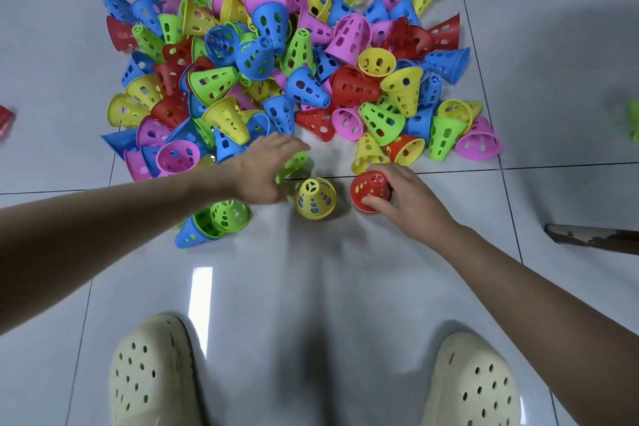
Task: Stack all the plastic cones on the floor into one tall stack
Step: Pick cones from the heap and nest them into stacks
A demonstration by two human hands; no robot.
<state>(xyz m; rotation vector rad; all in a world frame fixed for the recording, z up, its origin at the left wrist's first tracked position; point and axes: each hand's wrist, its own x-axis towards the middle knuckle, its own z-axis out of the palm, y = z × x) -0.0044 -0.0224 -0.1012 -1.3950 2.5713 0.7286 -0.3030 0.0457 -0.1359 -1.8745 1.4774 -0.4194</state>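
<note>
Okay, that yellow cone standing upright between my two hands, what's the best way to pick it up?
Take the yellow cone from straight above, pinching around its narrow top. It stands upright on its wide rim, so the slim end faces up and the side holes give fingertips some purchase. Your left hand is open and nearest; the right hand is already gripping the red cone.

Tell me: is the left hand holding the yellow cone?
No: the left hand reaches past it, fingers straight, and the yellow cone stands apart.

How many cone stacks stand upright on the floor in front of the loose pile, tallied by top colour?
Yellow-topped stack: 1
Red-topped stack: 1, held by the right hand
Total: 2
</note>
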